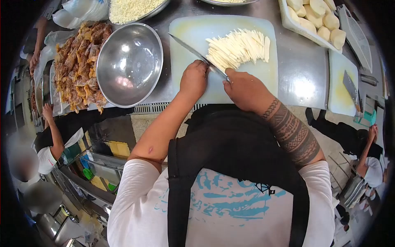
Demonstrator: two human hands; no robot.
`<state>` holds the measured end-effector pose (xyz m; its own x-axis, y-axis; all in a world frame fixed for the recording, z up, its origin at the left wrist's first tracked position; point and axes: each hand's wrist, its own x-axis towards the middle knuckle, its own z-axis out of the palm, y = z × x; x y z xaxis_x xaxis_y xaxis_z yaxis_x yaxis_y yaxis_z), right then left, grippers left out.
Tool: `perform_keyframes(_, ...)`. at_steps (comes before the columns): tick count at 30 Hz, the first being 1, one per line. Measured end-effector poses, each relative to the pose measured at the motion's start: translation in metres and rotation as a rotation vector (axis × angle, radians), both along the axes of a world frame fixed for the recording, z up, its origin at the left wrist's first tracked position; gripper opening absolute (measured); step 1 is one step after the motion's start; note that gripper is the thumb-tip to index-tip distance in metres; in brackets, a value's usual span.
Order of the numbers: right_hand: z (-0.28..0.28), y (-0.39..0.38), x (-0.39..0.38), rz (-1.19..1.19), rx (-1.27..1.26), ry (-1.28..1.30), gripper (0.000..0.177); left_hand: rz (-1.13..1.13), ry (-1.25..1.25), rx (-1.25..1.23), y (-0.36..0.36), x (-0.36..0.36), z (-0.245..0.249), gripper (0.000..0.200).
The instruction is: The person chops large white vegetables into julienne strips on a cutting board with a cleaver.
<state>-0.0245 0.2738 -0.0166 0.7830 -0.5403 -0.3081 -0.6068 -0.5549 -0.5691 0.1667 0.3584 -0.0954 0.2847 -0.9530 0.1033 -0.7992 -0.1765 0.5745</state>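
Note:
My right hand (247,87) grips the handle of a long kitchen knife (189,48), whose blade slants up to the left over the white cutting board (181,88). A pile of pale potato sticks (240,48) lies on the board, beyond the blade and to its right. My left hand (194,79) rests on the board to the left of the knife, close to the blade. Its fingers are curled in, and what they hold, if anything, is hidden. A small pale piece shows between the left fingertips and the knife.
A steel bowl (129,64) stands left of the board, beside heaped marinated meat (80,61). Finely chopped pale food (133,10) fills a bowl behind. At right are a basket (306,35) of peeled potatoes and another board (341,96) with a cleaver (350,85). People stand on both sides.

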Motion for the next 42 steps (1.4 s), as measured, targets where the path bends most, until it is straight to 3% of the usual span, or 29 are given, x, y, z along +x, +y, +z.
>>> perform_keyframes(8,-0.001,-0.003,0.001,0.007,-0.036,-0.057,0.022,0.002,-0.011,0.008,0.001,0.000,0.000,0.010)
perform_keyframes(18,-0.009,-0.011,0.002,-0.089,0.106,-0.066,0.025,-0.044,-0.040,0.026,0.007,0.007,0.000,0.009)
perform_keyframes(21,0.022,-0.018,-0.009,-0.114,0.102,-0.127,0.025,-0.079,0.024,0.022,0.006,0.023,0.024,0.009)
perform_keyframes(25,0.084,-0.023,-0.035,-0.225,-0.063,-0.085,0.023,0.114,0.125,-0.051,-0.001,0.050,0.066,0.009)
perform_keyframes(29,0.047,-0.028,-0.048,-0.272,-0.233,-0.157,0.021,0.100,0.110,-0.208,-0.034,0.062,0.107,0.011)
perform_keyframes(34,0.004,-0.023,-0.049,-0.323,-0.339,-0.097,0.021,-0.247,0.026,-0.132,-0.097,0.065,0.107,0.019)
perform_keyframes(36,-0.006,-0.017,-0.052,-0.336,-0.320,-0.075,0.021,-0.378,-0.072,0.050,-0.121,0.065,0.095,0.022)
perform_keyframes(37,-0.008,-0.017,-0.055,-0.343,-0.301,-0.051,0.022,-0.384,-0.075,0.049,-0.133,0.065,0.090,0.022)
perform_keyframes(39,-0.010,-0.018,-0.061,-0.336,-0.282,-0.063,0.021,-0.610,-0.127,0.024,-0.153,0.064,0.081,0.020)
perform_keyframes(40,-0.012,-0.019,-0.064,-0.322,-0.265,-0.074,0.021,-0.618,-0.126,0.027,-0.161,0.062,0.075,0.020)
perform_keyframes(42,-0.016,-0.025,-0.069,-0.301,-0.270,-0.095,0.021,-0.878,-0.027,0.123,-0.171,0.055,0.070,0.020)
